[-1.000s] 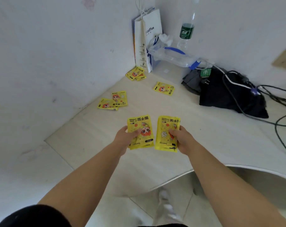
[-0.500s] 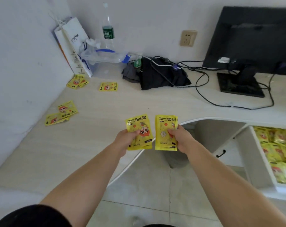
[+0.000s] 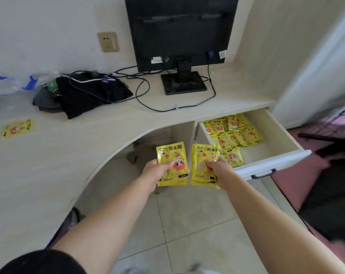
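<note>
Item: two stacks of yellow hand-warmer packets, carried.
- Hold: left stack [image 3: 172, 164] is pinched by the left hand [image 3: 155, 174] and right stack [image 3: 204, 165] by the right hand [image 3: 221, 174]. Each thumb lies across the lower face with fingers curled behind, and the upper halves stand free.
- Place: in the air above the floor [image 3: 187, 224], off the curved front edge of the desk [image 3: 49, 155].
- Change: a second ago both stacks hung over the desk's left corner. They are now just beside the left front corner of the open drawer [image 3: 272, 165], which holds stored packets [image 3: 233, 133], so stowing looks imminent.
- One loose packet [image 3: 17, 128] lies at the desk's left edge.

packets [image 3: 172, 163]: glossy foil-look plastic | desk [image 3: 49, 155]: matt pale wood-grain laminate
</note>
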